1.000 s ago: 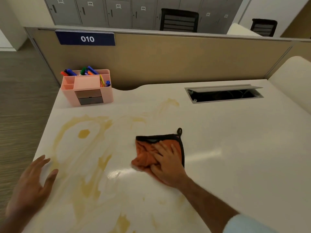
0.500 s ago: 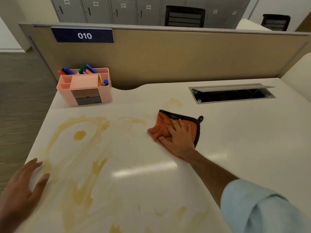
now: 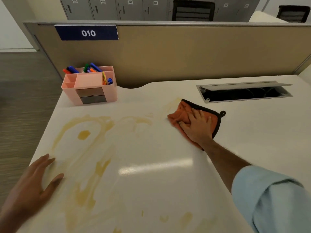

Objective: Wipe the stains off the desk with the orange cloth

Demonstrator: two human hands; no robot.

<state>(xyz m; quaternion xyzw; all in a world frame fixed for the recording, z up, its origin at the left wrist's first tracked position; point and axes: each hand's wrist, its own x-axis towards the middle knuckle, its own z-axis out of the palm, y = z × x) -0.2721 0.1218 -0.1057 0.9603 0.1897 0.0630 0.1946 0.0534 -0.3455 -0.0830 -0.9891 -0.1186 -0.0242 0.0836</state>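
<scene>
Pressing flat on the orange cloth (image 3: 183, 113), the right hand (image 3: 196, 126) lies palm down with fingers spread over it, not pinching it, at the far middle of the white counter (image 3: 252, 140), near the open cable slot (image 3: 244, 92) and with its far corner on a faint yellow streak. The cloth looks soft and light, bunched into folds at its left edge, with a black trim and a small hanging loop (image 3: 222, 113) at the right corner; it should slide easily on this glossy top, so a broad palm on its middle seems the best hold, since a pinch at one corner would likely let it fold over and drag. The left hand (image 3: 33, 182) rests open, fingers spread, on the near-left part of the counter, holding nothing. The yellow stains (image 3: 84, 134) lie mostly to the left and toward the near edge, well apart from the cloth, so most of the job appears undone. There is open room for long strokes across the middle. Things to mind: the pink pen organiser (image 3: 90, 85) at the far-left corner, close to the upper stain ring; the cable slot just beyond the cloth, where a corner could catch; the counter's left edge, where stains run close to the drop; and the resting left hand, which sits on stained surface.
</scene>
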